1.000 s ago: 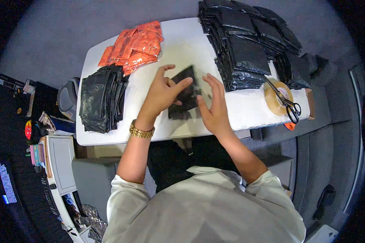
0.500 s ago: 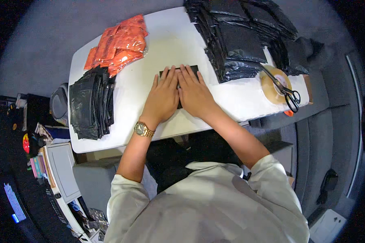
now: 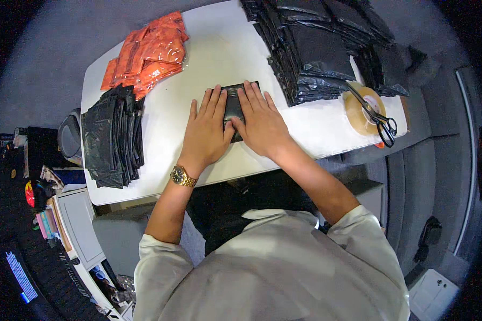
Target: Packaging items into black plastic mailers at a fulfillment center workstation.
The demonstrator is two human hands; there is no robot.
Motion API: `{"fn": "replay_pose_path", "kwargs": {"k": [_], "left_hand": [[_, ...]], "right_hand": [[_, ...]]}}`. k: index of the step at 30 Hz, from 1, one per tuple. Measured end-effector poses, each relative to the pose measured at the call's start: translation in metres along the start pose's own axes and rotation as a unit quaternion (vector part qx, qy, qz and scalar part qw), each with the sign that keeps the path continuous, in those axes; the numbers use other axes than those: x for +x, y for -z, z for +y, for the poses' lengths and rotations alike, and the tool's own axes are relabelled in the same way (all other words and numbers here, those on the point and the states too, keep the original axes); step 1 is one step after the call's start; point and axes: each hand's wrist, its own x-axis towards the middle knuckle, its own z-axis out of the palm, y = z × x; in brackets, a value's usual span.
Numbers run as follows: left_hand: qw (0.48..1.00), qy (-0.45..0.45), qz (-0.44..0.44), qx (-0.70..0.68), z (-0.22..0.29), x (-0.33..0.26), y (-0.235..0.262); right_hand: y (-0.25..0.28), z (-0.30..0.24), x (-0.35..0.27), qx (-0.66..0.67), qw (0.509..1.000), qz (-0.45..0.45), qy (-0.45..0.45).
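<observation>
Between and under my hands lies a small black plastic packet [image 3: 233,105], flat on the white table [image 3: 214,48]. My left hand [image 3: 207,125] rests palm down on its left side, fingers stretched forward. On its right side, my right hand [image 3: 262,120] presses flat in the same way, fingers straight. The two thumbs come close together near the packet's front, and a strip of its shiny surface shows between the hands. A gold watch [image 3: 182,175] is on my left wrist.
A pile of black folded plastic packets [image 3: 114,136] sits at the left, below orange packets in clear wrap [image 3: 150,51]. At the right are larger stacks of black plastic bags [image 3: 321,51], a tape roll [image 3: 353,115] and scissors [image 3: 381,120] lying across it. A grey sofa [image 3: 412,182] stands beyond.
My hands have slid apart on the black packet, left hand to the left and right hand to the right, uncovering its middle. The view has shifted slightly.
</observation>
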Motion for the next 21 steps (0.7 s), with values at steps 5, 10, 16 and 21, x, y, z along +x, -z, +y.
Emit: {"fn": "replay_pose_path", "kwargs": {"k": [5, 10, 16, 21], "left_hand": [[1.000, -0.008, 0.001, -0.006, -0.006, 0.006, 0.006], [0.997, 0.031, 0.028, -0.071, -0.022, 0.041, 0.018], [0.969, 0.056, -0.028, -0.240, -0.051, 0.051, 0.042], [0.849, 0.133, 0.015, -0.512, -0.048, 0.040, 0.058]], "right_hand": [[0.004, 0.009, -0.007, 0.001, 1.000, -0.009, 0.004], [0.006, 0.008, -0.010, 0.018, 1.000, 0.010, 0.013], [0.044, -0.005, -0.019, 0.231, 0.972, -0.002, -0.052], [0.044, 0.005, -0.021, 0.397, 0.905, 0.024, -0.149]]}}
